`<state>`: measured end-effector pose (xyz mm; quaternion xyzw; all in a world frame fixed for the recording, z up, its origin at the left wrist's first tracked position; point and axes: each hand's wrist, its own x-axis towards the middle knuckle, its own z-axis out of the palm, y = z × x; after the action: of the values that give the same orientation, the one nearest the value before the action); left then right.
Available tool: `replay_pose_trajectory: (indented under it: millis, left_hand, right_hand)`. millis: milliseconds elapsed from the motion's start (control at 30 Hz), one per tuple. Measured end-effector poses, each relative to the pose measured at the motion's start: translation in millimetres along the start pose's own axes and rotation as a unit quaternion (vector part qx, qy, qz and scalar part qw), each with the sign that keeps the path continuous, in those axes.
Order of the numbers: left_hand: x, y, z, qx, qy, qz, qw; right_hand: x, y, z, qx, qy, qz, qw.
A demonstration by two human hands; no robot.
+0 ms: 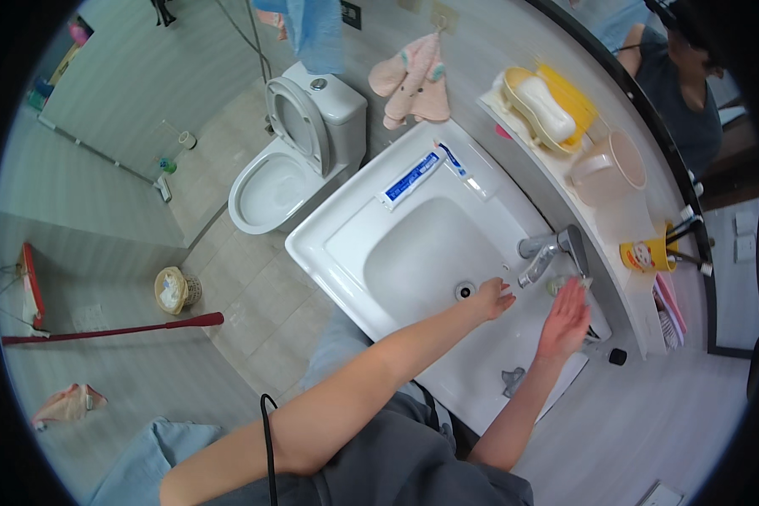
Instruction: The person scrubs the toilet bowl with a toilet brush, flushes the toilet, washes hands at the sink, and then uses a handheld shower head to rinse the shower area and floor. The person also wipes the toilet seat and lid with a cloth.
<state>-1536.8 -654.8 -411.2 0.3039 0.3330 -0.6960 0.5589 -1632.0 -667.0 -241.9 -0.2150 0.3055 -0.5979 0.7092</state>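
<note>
A white ceramic sink lies before me with a chrome faucet at its right rim. My left hand hovers over the basin beside the metal drain, fingers loosely bent and nothing seen in them. Just below the faucet's lever, my right hand is stretched out flat, its fingers extended; whether it touches the lever is unclear. Partly behind its fingertips is a small clear greenish item. On the far-left ledge rest a blue-and-white toothpaste tube and a blue toothbrush.
A shelf along the wall carries a soap dish with white soap, a pale pink mug and a yellow cup of toothbrushes. A grey item sits on the near ledge. Left stand a toilet and a wastebasket.
</note>
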Motion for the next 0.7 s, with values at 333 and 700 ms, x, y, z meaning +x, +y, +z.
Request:
replay_pose_trajectory:
  millis: [333,700]
  left_hand:
    - [27.5,8.9,-44.6,0.174,0.021,0.041,0.984]
    - [-92.0,4.2,-23.1,0.854,0.045,0.302,0.421]
  right_hand:
    - [-1.9,91.9,-53.8,-0.515,0.019,0.185,0.837]
    - [56.2,-4.0,4.9,-0.438,0.036,-0.037,0.898]
